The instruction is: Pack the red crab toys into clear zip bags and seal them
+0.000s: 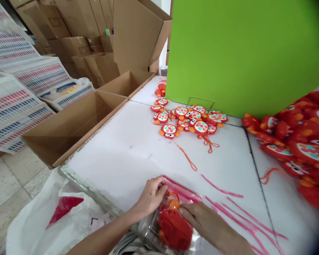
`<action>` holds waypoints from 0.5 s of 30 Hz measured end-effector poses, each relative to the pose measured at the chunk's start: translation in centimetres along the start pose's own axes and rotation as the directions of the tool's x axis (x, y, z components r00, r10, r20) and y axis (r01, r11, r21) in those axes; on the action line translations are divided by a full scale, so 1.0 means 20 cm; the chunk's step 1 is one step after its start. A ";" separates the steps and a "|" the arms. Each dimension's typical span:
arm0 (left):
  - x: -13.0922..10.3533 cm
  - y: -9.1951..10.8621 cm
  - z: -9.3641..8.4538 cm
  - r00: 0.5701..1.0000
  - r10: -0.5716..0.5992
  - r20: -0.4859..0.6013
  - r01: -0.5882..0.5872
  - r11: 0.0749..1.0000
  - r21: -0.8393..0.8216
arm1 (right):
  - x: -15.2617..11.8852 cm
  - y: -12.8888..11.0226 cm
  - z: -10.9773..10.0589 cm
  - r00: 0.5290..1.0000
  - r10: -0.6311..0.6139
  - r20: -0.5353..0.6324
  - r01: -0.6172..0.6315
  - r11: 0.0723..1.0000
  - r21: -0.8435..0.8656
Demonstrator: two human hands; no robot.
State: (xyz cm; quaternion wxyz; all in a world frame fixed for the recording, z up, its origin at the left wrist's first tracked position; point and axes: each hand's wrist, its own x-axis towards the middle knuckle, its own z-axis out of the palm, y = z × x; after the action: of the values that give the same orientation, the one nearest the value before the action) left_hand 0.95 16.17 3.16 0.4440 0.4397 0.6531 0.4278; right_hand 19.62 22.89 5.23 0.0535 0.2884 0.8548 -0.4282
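Note:
Close to my body at the table's front edge lies a clear plastic bag (149,226) with a pink strip along its top. Inside it is a red toy (175,230), plain back upward, with an orange knob and an orange cord loop at its top end. My left hand (152,194) pinches the bag's upper left corner by the pink strip. Closed at the toy's upper right side, my right hand (206,221) has its thumb and fingers beside the knob; whether bag film lies between is unclear.
Several red toys with dotted white plates (200,126) lie mid-table before a green panel (241,53). A larger heap of toys (305,148) is at right. Pink strips (239,216) and an orange cord (186,157) lie loose. Open cartons (77,124) line the left edge.

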 end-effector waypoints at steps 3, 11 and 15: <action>-0.03 -0.01 -0.04 0.995 0.045 -0.088 -0.038 0.996 0.086 | 0.01 -0.02 0.04 0.999 -0.009 -0.048 0.007 1.000 -0.030; -0.05 0.01 -0.06 0.996 -0.040 0.077 0.032 0.994 0.104 | -0.03 -0.01 0.06 0.980 -0.092 -0.175 0.092 0.996 -0.010; -0.03 -0.01 0.00 0.999 -0.025 0.045 0.024 1.000 0.019 | -0.01 -0.04 0.08 0.926 -0.171 -0.338 0.076 0.958 -0.278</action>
State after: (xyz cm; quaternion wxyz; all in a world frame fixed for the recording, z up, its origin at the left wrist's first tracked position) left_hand 1.09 15.46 3.02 0.4596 0.4455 0.6521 0.4062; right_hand 19.20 21.27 4.89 -0.0931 0.2970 0.9154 -0.2554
